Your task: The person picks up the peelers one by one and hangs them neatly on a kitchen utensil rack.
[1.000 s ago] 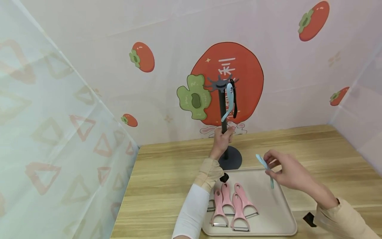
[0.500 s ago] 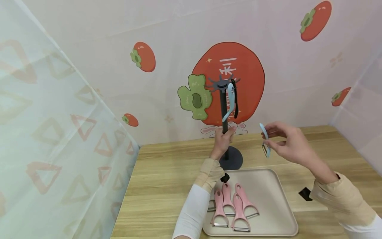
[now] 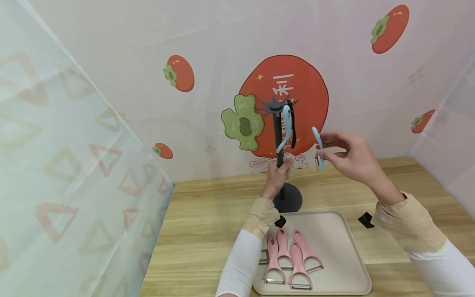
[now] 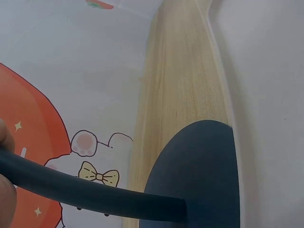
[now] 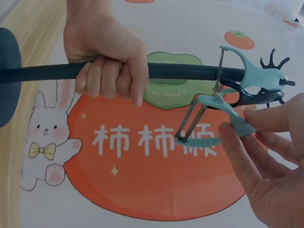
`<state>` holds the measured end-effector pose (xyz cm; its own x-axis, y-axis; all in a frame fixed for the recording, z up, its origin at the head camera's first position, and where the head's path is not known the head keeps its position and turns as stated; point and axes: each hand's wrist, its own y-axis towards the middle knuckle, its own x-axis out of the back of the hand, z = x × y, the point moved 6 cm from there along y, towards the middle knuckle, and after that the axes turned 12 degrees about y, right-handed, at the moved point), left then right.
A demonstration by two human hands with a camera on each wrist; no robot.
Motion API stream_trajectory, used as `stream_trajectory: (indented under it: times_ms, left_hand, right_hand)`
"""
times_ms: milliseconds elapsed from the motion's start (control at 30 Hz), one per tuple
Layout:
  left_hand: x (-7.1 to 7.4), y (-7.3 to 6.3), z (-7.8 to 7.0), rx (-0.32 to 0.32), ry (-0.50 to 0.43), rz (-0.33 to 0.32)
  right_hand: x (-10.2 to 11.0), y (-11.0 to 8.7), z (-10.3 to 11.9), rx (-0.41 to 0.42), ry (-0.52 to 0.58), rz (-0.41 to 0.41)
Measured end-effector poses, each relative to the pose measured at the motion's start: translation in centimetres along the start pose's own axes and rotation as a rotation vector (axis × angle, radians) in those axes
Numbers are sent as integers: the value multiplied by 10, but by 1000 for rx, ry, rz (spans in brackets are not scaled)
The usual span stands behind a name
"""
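Note:
My left hand (image 3: 276, 178) grips the black pole (image 5: 180, 71) of an upright stand with a round base (image 3: 291, 199) and a ring of hooks (image 3: 275, 106) on top. A light-blue peeler (image 3: 287, 123) and a black peeler (image 3: 293, 134) hang side by side from hooks on the right. Just right of them, apart from the stand, my right hand (image 3: 346, 156) pinches a second light-blue peeler (image 5: 241, 124) by its handle between thumb and fingers. Its blade end points down in the head view. Part of the handle is hidden behind the fingers.
In front of the stand lies a beige tray (image 3: 334, 251). Several pink peelers (image 3: 298, 264) are bunched on its left half, partly under my left sleeve. A wooden table (image 3: 200, 231) bears it all, with a printed wall (image 3: 208, 119) close behind the stand.
My right hand has lifted the light-blue peeler from over the tray, up and to the left, close to the hanging peelers. My left hand has stayed on the pole.

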<state>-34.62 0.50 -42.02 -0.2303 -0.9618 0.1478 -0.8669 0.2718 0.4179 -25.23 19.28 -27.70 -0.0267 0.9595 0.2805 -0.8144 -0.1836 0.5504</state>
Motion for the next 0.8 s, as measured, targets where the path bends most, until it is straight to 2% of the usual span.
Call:
stream_trajectory:
  times_ms: [233, 500, 800]
  left_hand:
    - [1, 0, 0, 16, -2, -4]
    - [0, -3, 1, 5, 3, 10]
    - [0, 1, 0, -3, -7, 4]
  right_hand:
    - [1, 22, 3, -67, 106, -51]
    - [-1, 48, 1, -49, 174, -51]
    - [-6, 82, -2, -36, 226, -48]
